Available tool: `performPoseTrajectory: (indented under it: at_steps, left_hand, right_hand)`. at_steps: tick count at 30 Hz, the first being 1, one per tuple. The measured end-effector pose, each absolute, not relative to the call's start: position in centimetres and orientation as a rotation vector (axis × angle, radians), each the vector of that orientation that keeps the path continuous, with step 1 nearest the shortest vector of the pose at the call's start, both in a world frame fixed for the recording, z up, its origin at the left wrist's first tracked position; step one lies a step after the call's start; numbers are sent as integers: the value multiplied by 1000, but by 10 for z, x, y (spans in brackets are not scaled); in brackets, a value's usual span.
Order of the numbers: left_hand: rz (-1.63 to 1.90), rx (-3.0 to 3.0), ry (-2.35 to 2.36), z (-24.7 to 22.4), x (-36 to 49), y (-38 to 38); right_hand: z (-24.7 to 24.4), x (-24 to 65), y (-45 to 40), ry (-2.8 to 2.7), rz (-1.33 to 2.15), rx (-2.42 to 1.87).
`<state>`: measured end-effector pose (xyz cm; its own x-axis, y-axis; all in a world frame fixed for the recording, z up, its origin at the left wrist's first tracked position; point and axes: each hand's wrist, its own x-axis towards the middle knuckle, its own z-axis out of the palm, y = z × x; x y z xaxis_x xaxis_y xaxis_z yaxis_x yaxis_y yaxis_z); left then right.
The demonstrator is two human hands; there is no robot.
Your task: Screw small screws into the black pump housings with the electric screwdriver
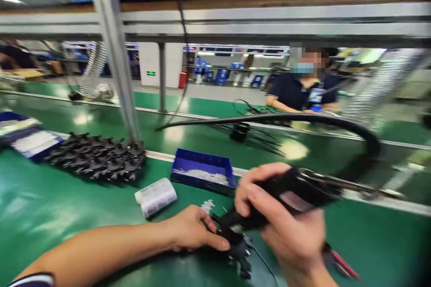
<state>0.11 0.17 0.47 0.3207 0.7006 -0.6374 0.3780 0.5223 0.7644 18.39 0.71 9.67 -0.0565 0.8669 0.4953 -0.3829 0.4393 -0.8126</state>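
My right hand (286, 215) is wrapped round a black electric screwdriver (269, 193), which tilts down to the left; a thick black cord runs from its upper end. The driver's tip meets a small black plastic part (239, 246) on the green bench. My left hand (202, 233) pinches that part between thumb and fingers. A thin dark wire (262, 260) trails from beside the part. Just behind my left hand lies a small pile of screws (208, 206). Exactly where the tip touches is blurred.
A blue tray (204, 157) of small metal pieces stands behind my hands. Left of it are a roll of labels (156, 197) and rows of black parts (97, 157). Red-handled pliers (343, 264) lie at right. A metal post (114, 54) rises at left; a masked co-worker (303, 85) sits opposite.
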Motion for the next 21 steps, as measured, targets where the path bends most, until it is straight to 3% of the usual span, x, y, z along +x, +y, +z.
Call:
performPoseTrajectory:
  at_steps: [21]
  left_hand:
    - [318, 1129, 1115, 23, 4, 14]
  right_hand:
    - [101, 180, 19, -1404, 1285, -304]
